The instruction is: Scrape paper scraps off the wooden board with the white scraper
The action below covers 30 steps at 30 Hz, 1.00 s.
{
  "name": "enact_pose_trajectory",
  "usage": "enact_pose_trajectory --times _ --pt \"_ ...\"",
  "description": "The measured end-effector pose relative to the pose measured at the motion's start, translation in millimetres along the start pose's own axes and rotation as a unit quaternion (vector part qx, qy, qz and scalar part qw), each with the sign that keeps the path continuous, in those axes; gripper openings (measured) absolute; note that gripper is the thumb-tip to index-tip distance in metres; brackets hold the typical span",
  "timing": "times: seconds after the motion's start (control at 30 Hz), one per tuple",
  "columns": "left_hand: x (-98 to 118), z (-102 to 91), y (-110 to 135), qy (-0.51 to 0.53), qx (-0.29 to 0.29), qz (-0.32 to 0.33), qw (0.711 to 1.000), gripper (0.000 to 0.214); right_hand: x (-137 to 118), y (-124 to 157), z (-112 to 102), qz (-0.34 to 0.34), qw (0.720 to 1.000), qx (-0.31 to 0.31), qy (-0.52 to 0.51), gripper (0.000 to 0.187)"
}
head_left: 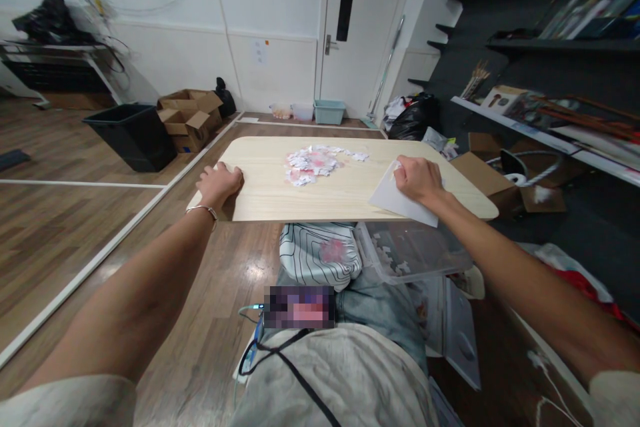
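Note:
A pale wooden board with rounded corners lies level in front of me like a tabletop. My left hand is closed at its left end, fingers curled near the edge. On the right side my right hand is a fist with a white sheet of paper under and in it; the sheet's corners stick out over the board. Toward the board's far middle lies a loose pile of small white and pink paper pieces, with a thin trail leading right.
Below the board, a striped cloth bag and a clear plastic box rest by my lap, near a blurred-out phone. A black bin and cardboard boxes stand left. Shelves and an open carton are right.

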<state>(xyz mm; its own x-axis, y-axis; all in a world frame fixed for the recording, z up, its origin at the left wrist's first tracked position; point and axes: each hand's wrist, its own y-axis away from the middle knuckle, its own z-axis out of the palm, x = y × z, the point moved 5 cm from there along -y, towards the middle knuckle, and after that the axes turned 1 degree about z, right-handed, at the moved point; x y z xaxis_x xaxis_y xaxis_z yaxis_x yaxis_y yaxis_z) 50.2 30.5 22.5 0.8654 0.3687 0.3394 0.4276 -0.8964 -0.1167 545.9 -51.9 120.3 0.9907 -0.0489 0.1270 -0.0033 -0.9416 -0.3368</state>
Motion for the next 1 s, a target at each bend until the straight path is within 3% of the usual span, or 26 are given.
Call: enact_pose_trajectory --times 0.2,0.47,1.0 --pt "-1 1.6 -1 0.001 0.0 0.001 1.0 0.08 3 -11 28 0.048 0.998 -0.037 -0.032 0.052" --pt "2 -2.6 2 -0.007 -0.013 0.002 1.0 0.081 4 -19 58 0.043 0.99 -0.117 -0.064 0.051" --pt "2 -4.4 3 -0.003 -0.022 0.007 1.0 0.08 -2 -21 50 0.06 0.992 -0.108 -0.006 0.057"
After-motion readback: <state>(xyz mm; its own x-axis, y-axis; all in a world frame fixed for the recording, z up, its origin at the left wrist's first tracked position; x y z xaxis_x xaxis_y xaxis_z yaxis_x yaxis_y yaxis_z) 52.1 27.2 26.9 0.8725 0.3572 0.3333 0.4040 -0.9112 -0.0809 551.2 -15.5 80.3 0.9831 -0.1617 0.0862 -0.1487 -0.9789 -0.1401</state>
